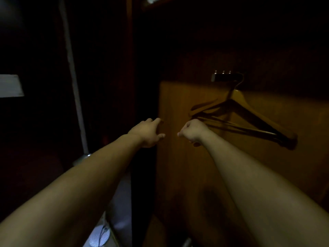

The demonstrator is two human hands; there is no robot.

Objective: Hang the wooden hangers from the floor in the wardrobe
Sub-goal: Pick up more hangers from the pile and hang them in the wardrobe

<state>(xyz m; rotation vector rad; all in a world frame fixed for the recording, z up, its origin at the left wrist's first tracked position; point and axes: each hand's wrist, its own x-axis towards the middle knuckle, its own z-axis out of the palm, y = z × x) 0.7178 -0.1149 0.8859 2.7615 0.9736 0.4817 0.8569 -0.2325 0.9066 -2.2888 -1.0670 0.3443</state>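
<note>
Wooden hangers [252, 111] are hanging in the dim wardrobe from a metal hook rail [226, 77].
The right hand [194, 131], arm stretched forward, is clenching its fingers around the near end of the hangers' lower bars. The left hand [147, 132], also outstretched, is curling fingers and thumb around the wooden panel's [187, 166] edge.

The wooden hangers [258, 114] are smooth, varnished timber with a soft sheen, and their hooks [238, 83] are thin bright wire. The wardrobe panel [187, 166] is matt wood with a fine straight grain. The hook rail [226, 77] looks like dull metal; the pale pole [74, 86] is smooth, its material unclear.
</note>
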